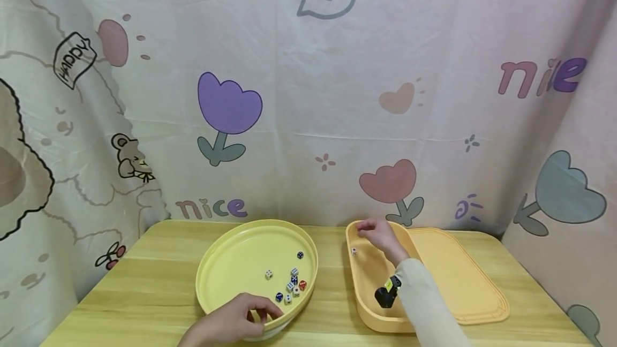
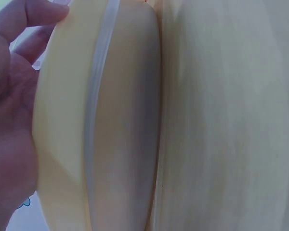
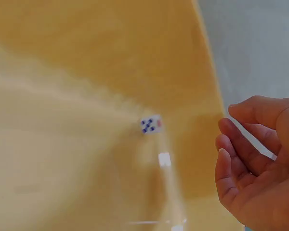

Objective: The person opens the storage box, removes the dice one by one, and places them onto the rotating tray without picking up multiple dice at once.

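My left hand (image 1: 239, 317) is at the near rim of a round yellow tray (image 1: 208, 261), fingers loosely bent, with nothing visible in them. The left wrist view shows this hand (image 2: 12, 110) beside the tray's wall (image 2: 62, 110). Several dice lie on the tray's right half, among them a red die (image 1: 302, 285), a dark blue die (image 1: 279, 297) and a white die (image 1: 269, 274). Over the far end of an orange box (image 1: 368, 269) hovers my right hand (image 1: 381, 235), its fingers relaxed and holding nothing. Inside the box lies one white die (image 3: 151, 124) with blue and red dots.
An orange lid (image 1: 458, 277) lies flat to the right of the box. Both containers stand on a wooden table (image 1: 332, 293), with bare wood between them. Behind the table hangs a printed curtain (image 1: 308, 95). A black camera (image 1: 387, 293) is strapped at my right wrist.
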The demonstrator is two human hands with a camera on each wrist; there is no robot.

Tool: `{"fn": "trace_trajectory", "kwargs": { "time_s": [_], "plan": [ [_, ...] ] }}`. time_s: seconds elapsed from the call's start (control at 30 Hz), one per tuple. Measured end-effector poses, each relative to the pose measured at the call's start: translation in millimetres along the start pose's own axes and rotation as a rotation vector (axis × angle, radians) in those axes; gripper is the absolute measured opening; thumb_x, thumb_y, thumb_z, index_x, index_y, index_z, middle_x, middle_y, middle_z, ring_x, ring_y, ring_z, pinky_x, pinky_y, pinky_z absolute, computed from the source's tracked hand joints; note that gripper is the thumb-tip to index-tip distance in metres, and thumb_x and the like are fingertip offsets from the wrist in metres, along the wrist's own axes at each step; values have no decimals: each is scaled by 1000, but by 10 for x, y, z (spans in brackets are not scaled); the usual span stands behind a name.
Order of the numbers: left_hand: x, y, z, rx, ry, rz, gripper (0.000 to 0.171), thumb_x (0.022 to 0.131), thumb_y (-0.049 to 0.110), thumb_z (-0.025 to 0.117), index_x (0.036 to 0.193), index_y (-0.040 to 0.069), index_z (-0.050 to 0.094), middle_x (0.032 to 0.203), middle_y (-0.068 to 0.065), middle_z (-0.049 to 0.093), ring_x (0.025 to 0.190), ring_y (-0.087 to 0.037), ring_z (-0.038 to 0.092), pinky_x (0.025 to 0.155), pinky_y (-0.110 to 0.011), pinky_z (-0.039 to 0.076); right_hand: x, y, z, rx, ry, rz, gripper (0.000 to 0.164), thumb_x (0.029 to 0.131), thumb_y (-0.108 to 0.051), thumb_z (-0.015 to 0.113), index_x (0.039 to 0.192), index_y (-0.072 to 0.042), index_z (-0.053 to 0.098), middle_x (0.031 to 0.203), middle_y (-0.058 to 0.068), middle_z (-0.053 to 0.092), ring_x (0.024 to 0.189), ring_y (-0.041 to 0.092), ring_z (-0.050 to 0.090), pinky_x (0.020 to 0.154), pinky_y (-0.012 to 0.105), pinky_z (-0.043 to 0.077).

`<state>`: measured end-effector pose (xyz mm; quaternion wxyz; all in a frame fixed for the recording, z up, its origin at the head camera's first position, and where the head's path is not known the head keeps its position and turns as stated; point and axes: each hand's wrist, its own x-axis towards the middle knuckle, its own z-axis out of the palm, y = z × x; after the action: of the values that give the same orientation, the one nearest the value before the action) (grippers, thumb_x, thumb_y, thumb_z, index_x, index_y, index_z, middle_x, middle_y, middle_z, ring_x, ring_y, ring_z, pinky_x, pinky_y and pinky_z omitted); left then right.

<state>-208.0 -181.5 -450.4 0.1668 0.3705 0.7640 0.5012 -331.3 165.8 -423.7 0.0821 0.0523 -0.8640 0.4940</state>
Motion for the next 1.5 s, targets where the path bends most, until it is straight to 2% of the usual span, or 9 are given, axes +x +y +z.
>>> {"fn": "trace_trajectory", "kwargs": {
  "time_s": [0.27,0.4,0.53,0.7,1.17,1.5],
  "plan": [
    [0,10,5,3,2,22,27,84,-3,59,108,5,70,97,9,64,78,1,53,68,-20,47,6,172,90,26,-44,106,17,81,8,64,97,13,67,88,14,67,70,14,54,62,25,45],
    [1,22,3,6,5,9,29,83,-3,59,108,6,70,98,9,65,80,0,54,68,-21,47,-1,262,90,29,-112,143,21,80,6,65,100,11,67,88,10,67,68,12,50,61,25,41],
    [0,28,-6,28,7,16,32,80,-4,58,108,6,70,98,9,65,81,-1,55,68,-23,49,-10,324,84,37,-189,103,27,75,8,67,102,11,67,91,14,69,76,12,57,68,26,44],
    [2,23,-4,35,8,22,32,80,-5,58,108,6,70,98,9,65,81,0,55,67,-23,49,-15,342,97,20,-206,91,26,73,9,70,100,9,70,93,13,69,82,14,58,74,27,45],
    [1,15,-10,13,17,-16,29,81,-4,60,107,4,69,98,8,64,80,-1,54,68,-22,47,5,376,201,-85,-140,109,12,73,9,73,84,3,73,80,6,67,72,15,52,65,26,43],
    [2,11,-13,-25,4,-40,27,84,-1,60,108,6,70,97,7,64,79,-1,53,68,-21,46,32,381,142,-73,-216,82,11,72,7,74,83,4,72,77,4,66,69,13,51,62,25,42]
  ]
}}
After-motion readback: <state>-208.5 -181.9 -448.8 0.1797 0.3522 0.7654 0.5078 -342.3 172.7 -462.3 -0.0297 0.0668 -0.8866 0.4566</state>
